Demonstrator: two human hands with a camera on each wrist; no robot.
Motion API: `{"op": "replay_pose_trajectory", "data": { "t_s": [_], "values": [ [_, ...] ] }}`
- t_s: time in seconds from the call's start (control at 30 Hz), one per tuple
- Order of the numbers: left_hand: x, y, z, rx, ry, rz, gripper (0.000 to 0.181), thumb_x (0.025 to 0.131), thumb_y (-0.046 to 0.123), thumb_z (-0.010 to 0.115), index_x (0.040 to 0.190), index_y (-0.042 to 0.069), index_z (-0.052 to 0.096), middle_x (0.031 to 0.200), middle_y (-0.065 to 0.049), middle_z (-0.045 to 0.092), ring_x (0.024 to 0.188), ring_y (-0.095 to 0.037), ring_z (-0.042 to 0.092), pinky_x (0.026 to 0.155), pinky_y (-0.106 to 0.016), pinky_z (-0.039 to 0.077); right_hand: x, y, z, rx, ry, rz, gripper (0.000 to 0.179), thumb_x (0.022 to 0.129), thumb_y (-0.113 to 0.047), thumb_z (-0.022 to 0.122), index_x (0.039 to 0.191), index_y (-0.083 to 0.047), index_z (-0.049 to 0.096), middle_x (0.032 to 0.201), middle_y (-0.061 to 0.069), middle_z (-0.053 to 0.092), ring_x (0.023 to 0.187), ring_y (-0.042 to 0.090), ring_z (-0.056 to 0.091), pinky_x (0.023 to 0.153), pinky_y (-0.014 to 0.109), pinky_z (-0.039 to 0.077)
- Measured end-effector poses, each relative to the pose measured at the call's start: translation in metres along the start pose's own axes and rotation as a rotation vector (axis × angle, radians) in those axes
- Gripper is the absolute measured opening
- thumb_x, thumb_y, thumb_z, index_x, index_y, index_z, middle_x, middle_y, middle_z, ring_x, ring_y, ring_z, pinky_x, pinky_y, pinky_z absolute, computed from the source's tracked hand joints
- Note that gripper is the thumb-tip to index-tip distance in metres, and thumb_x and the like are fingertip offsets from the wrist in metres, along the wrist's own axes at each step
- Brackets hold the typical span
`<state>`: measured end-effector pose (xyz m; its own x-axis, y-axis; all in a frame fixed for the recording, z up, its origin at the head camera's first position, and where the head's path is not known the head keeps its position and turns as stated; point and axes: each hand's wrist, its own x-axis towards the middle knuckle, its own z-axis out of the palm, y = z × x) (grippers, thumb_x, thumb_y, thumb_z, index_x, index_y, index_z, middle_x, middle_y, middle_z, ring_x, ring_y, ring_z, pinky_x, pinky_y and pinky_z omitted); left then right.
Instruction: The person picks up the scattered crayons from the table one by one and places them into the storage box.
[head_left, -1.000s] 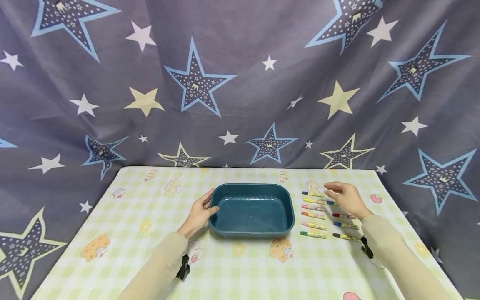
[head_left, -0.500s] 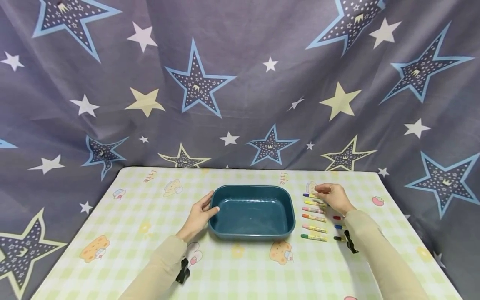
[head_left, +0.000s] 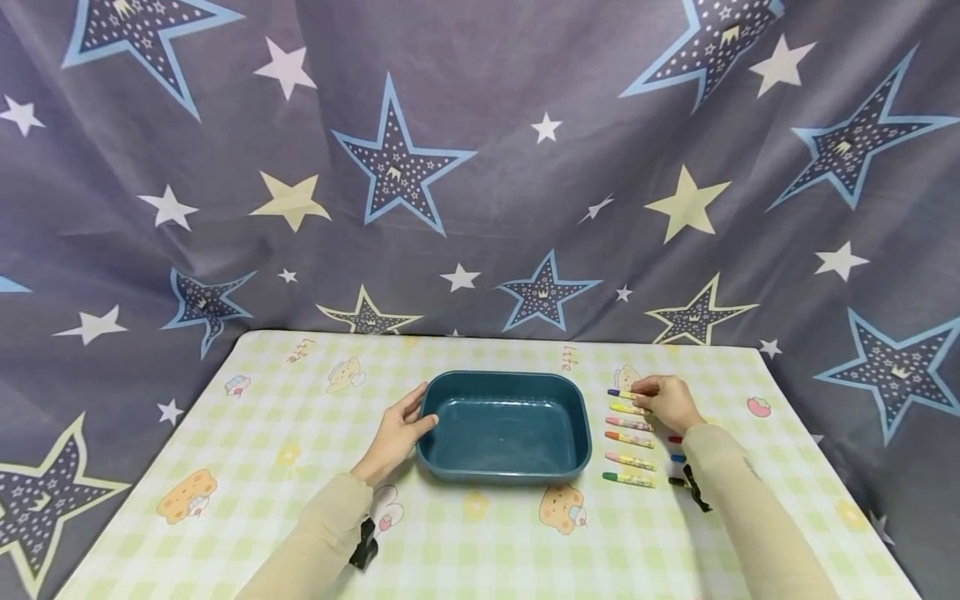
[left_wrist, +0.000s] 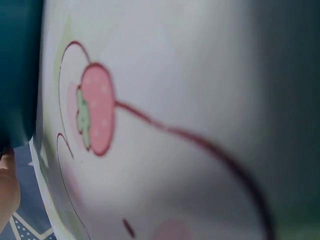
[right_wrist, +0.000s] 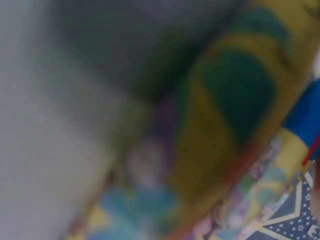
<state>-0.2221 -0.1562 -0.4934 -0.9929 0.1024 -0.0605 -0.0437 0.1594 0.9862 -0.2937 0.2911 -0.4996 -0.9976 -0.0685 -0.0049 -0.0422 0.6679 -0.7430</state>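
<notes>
My left hand (head_left: 396, 433) holds the left wall of a dark teal plastic tub (head_left: 504, 477), thumb over the rim and fingers along the outside. The left wrist view catches the tub (left_wrist: 17, 75) at its edge, with a finger (left_wrist: 7, 192) against it. My right hand (head_left: 671, 403) pinches the right end of a dark blue-tipped crayon (head_left: 621, 393), rearmost in the column right of the tub. Below it lie a yellow crayon (head_left: 627, 409), a pink crayon (head_left: 628, 424), an orange crayon (head_left: 628, 439) and others. Blurred patterned crayon wrappers (right_wrist: 215, 120) fill much of the right wrist view.
A second column, with a red crayon (head_left: 674, 439), a blue crayon (head_left: 678, 457) and a black crayon (head_left: 678, 482), is partly hidden under my right forearm. The checked tablecloth (head_left: 480, 558) runs back to a starry grey curtain (head_left: 480, 208).
My right hand has moved left from over the second column, then down to the dark blue-tipped crayon, its fingers closing at that crayon's end. My left hand stays on the tub.
</notes>
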Motion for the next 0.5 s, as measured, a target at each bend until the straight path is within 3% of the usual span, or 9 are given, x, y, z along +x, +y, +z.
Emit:
{"op": "replay_pose_trajectory", "data": {
  "t_s": [0.2, 0.5],
  "values": [
    [0.0020, 0.0019, 0.0021, -0.007, -0.002, 0.022, 0.062, 0.089, 0.004, 0.055, 0.144, 0.007, 0.028, 0.144, -0.018, 0.035, 0.128, -0.029, 0.041, 0.098, -0.036, 0.045, -0.0012, -0.0044, -0.0004, -0.019, 0.049, 0.031, 0.013, 0.083, -0.004, 0.065, 0.093, 0.001, 0.069, 0.090, 0.017, 0.069, 0.070, 0.014, 0.064, 0.061, 0.027, 0.055],
    [-0.0002, 0.0012, 0.0019, -0.014, 0.008, 0.014, 0.063, 0.088, 0.003, 0.055, 0.144, 0.007, 0.028, 0.143, -0.019, 0.036, 0.127, -0.030, 0.042, 0.098, -0.037, 0.044, -0.0037, -0.0072, 0.0069, -0.062, 0.088, 0.020, 0.012, 0.084, -0.004, 0.063, 0.093, 0.000, 0.069, 0.090, 0.018, 0.068, 0.071, 0.018, 0.065, 0.060, 0.029, 0.056]
  ]
}}
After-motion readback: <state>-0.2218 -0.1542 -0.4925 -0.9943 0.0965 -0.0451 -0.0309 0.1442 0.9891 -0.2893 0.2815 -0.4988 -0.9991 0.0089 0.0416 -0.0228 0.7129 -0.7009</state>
